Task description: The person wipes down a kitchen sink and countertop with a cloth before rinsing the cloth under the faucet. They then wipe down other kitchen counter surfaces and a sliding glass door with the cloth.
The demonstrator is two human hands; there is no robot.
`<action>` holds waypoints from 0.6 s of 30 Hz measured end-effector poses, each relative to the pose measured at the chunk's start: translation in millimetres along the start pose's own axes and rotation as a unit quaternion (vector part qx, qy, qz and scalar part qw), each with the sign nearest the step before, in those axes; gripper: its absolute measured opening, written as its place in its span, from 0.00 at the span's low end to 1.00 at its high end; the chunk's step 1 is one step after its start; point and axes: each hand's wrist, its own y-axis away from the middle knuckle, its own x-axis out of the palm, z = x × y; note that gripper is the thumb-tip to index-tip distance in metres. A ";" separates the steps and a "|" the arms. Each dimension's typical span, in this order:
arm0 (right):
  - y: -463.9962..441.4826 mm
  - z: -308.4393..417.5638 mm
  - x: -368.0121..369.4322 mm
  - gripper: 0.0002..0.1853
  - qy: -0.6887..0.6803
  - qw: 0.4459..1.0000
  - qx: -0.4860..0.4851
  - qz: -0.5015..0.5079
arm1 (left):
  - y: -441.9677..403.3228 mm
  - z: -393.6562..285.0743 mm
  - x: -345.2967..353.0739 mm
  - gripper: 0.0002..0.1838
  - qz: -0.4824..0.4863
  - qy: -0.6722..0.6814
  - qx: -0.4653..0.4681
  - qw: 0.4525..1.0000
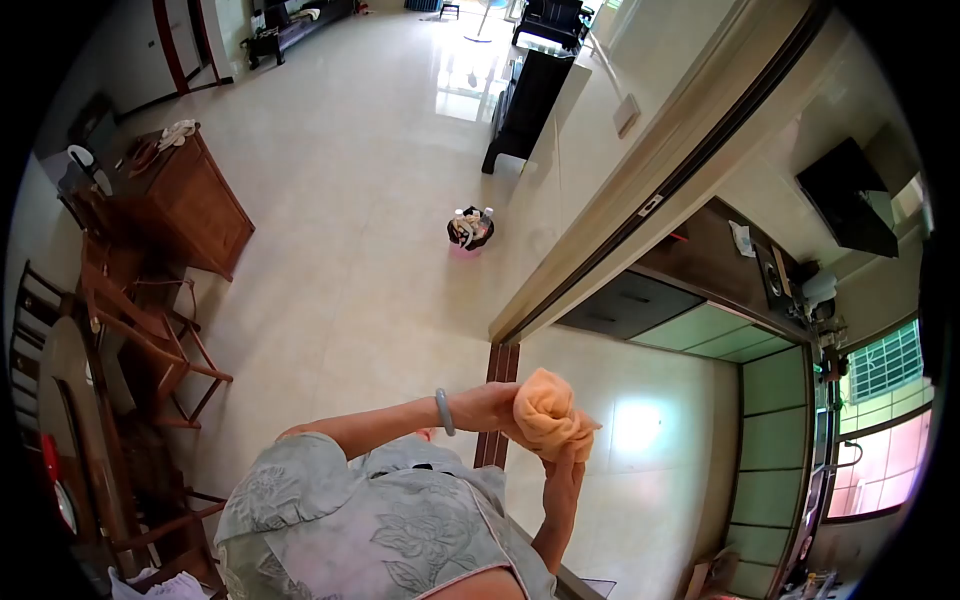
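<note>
Pale grey-green blouse with a leaf and flower pattern fills the lower part of the view, nearest the camera; at the far left stands an oval surface with a red item at its edge, then a reddish-brown wooden chair and, farther back, a wooden cabinet with a pale crumpled fabric on top; toward the middle the left forearm reaches across, a grey bangle around its wrist, while beyond it a small bin holding bottles stands on the glossy tiled floor; the left hand has its grip closed around one side of a bunched, twisted orange cloth, which hangs in the air before the body, just right of a dark threshold strip; the right hand comes up from below, its grip clamped on the cloth's lower end; farther right, past a cream door frame, a dark kitchen surface runs above drawers, with green cabinets near it and a barred window at the right edge
</note>
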 end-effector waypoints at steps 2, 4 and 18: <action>-19.7 7.2 -15.9 0.31 -0.014 1.000 0.011 -0.021 | -24.6 -2.0 10.6 0.26 0.046 0.125 -0.005 0.991; -41.4 13.7 -38.2 0.31 -0.030 0.998 0.023 -0.050 | -49.4 -19.8 22.5 0.27 0.070 0.153 -0.020 0.986; -137.3 67.6 -233.6 0.27 0.063 0.997 -0.006 0.035 | -220.9 44.5 118.2 0.24 -0.114 0.028 -0.124 0.985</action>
